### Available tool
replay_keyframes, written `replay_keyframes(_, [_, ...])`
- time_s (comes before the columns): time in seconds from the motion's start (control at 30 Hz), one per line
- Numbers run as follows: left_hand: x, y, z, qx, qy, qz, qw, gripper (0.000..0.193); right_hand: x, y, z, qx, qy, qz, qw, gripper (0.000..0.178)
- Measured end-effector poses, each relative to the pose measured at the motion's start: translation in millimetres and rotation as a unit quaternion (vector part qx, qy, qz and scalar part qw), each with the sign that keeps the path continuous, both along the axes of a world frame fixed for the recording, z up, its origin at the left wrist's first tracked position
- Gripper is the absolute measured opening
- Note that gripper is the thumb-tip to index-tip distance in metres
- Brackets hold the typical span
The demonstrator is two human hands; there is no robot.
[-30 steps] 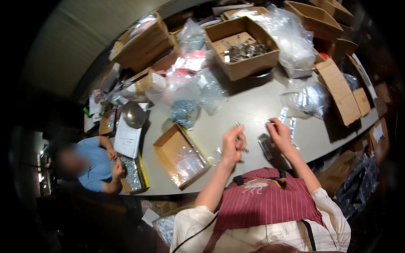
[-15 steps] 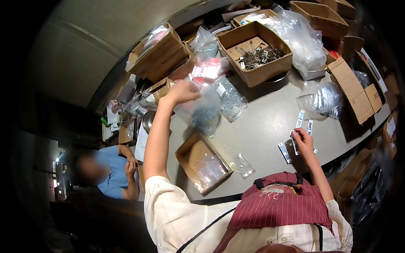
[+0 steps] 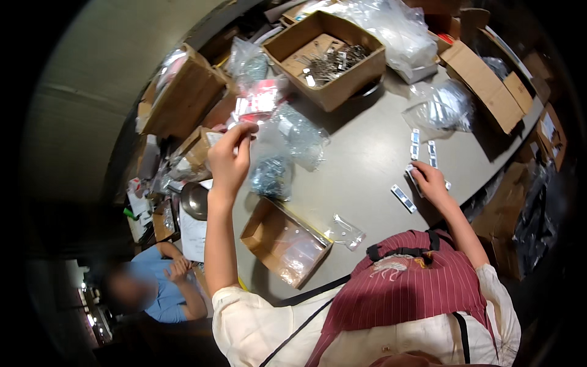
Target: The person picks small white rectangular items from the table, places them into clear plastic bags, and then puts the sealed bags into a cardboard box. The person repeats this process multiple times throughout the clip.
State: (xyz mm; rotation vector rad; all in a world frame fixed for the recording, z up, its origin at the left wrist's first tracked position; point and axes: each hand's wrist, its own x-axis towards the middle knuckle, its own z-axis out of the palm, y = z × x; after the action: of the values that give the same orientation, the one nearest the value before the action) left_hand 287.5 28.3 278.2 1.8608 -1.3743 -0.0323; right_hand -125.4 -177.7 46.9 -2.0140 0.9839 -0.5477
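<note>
My left hand (image 3: pixel 229 160) is raised over the left side of the table, its thumb and fingers pinched together at the top of a clear plastic bag (image 3: pixel 271 176). Dark metallic pieces fill the bottom of that bag. Another clear bag of small metal parts (image 3: pixel 307 136) lies just beyond it. On the right, my right hand (image 3: pixel 433 182) is closed on a small white-and-dark strip (image 3: pixel 411 173), partly covered by the fingers. Similar strips lie around it, one nearer to me (image 3: pixel 403 199) and one farther away (image 3: pixel 415 144).
An open carton of metal pieces (image 3: pixel 361 85) stands at the back. Close to me are a shallow cardboard box (image 3: pixel 254 231) and a small clear packet (image 3: pixel 347 232). Cartons and plastic bags crowd the table's far edge. A co-worker in a blue shirt (image 3: pixel 162 290) sits at the left.
The view has shifted, so the table's things appear farther left. My left hand has drawn toward me beside the bag. My right hand stays at the strips.
</note>
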Motion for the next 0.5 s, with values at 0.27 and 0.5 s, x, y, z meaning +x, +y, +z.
replay_keyframes(0.27, [-159, 43, -126, 0.267, -0.093, -0.26, 0.923, 0.061, 9, 7, 7, -0.086, 0.053, 0.08, 0.992, 0.027])
replay_keyframes(0.5, [-208, 75, -164, 0.287, -0.301, -0.167, 0.894, 0.07, 21, 10, 21, -0.11, 0.08, 0.143, 0.98, 0.031])
